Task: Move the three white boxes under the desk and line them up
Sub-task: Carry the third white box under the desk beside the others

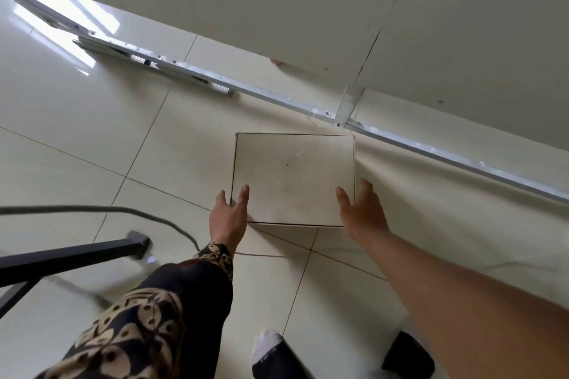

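One flat white box (pixel 294 177) lies over the tiled floor close to the wall's metal base rail. My left hand (pixel 229 215) clasps its near left corner, thumb on the side and fingers on the lid. My right hand (pixel 361 211) presses against its near right corner with fingers spread along the edge. Both hands grip the box between them. No other white box is in view, and whether the box rests on the floor or hangs just above it is unclear.
A metal rail (pixel 277 98) runs along the white wall panels (pixel 308 9) behind the box. A black desk leg (pixel 77 255) and a grey cable (pixel 123 209) lie at the left. My feet (pixel 271 351) stand at the bottom edge.
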